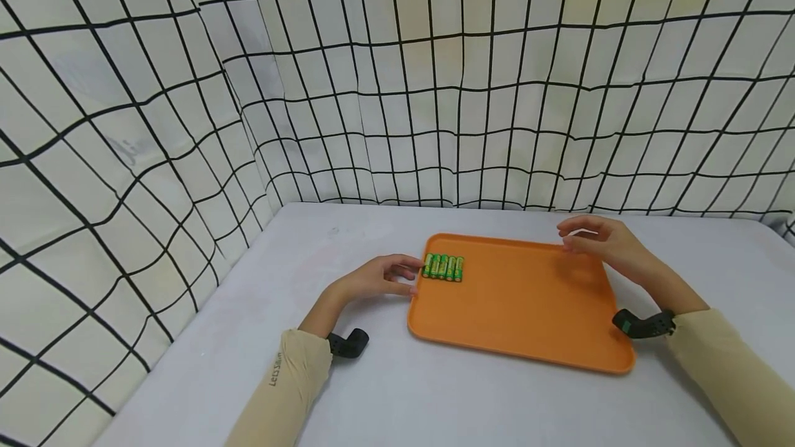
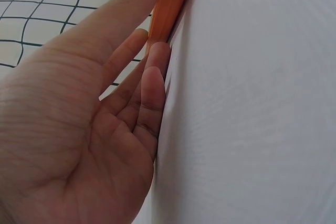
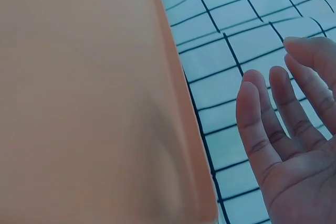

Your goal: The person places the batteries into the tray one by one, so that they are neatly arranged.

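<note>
An orange tray (image 1: pixel 522 309) lies on the white table. Several green batteries (image 1: pixel 442 267) stand side by side in a row at its upper left corner. My left hand (image 1: pixel 373 278) is at the tray's left edge, beside the batteries, with fingers loosely bent. In the left wrist view, the thumb of this left hand (image 2: pixel 68 77) touches the tray's orange rim (image 2: pixel 170 3), and the other fingertips lie close to it, low by the table. Over the tray's far right corner hovers my right hand (image 1: pixel 599 240). The right wrist view shows this hand (image 3: pixel 294 150) apart from the tray (image 3: pixel 79 103), holding nothing.
The white tabletop (image 1: pixel 373 392) surrounds the tray. Behind and to the left, a black-lined grid net (image 1: pixel 459 88) hangs before pale walls. Each wrist carries a black camera band (image 1: pixel 646 325).
</note>
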{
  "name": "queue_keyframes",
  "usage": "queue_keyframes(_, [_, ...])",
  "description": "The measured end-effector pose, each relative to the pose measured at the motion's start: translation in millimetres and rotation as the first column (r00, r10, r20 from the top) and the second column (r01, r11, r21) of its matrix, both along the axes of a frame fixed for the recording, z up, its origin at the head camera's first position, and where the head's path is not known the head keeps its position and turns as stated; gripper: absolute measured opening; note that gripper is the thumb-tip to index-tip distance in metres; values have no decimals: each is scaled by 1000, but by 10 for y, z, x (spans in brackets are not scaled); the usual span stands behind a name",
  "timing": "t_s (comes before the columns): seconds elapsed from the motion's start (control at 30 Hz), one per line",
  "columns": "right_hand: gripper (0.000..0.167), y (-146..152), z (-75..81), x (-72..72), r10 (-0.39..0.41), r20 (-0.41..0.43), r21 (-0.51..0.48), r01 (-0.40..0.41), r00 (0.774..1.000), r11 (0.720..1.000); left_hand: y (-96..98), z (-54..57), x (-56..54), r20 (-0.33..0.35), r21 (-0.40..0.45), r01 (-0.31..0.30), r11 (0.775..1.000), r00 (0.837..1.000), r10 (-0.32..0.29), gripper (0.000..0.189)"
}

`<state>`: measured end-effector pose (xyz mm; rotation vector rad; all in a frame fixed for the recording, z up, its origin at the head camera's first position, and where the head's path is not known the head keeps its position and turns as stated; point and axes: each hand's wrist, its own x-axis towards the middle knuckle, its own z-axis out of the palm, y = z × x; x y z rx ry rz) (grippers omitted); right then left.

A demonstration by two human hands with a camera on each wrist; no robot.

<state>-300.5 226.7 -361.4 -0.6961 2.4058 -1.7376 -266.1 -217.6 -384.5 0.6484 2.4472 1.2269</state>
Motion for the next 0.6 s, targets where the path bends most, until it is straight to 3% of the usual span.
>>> queue_keyframes(0.4, [26, 331, -46, -40, -167, -13, 91, 168, 986, 982, -8, -7, -8, 6, 11, 3, 1000, 1000, -3, 55])
queue_keyframes(0.6, [43, 434, -74, -55, -233, -35, 229, 235, 972, 945, -5, -12, -13, 8, 17, 4, 1000, 1000, -4, 55])
